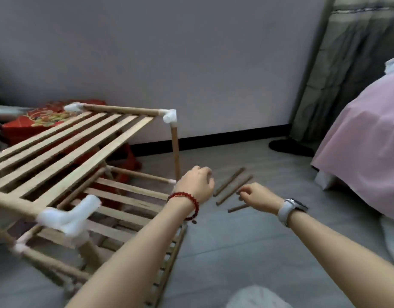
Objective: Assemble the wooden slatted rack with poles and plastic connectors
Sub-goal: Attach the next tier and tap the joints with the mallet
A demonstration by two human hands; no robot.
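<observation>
Nearest you, your two forearms reach forward over the grey floor [247,252]; a partly built wooden rack [65,147] fills your left side, its upper slatted shelf tilted, with white plastic connectors [68,216] at the corners; your left hand [197,185], with a red bead bracelet at the wrist, hovers beside the rack's right edge, its fingers loosely curled around nothing; your right hand [259,196], with a watch at the wrist, hangs low over three loose poles [230,183] on the floor, its fingers bent downward at the near end of one pole; whether they already pinch it cannot be told; the poles lie just ahead of that hand and slightly to its left, their long axes running from near-left to far-right; the right hand is the nearer one, so the pickup likely falls to it; beyond stands an upright pole [175,152] under a corner connector, then the wall; a pink-covered bed [365,138] sits at your right.
</observation>
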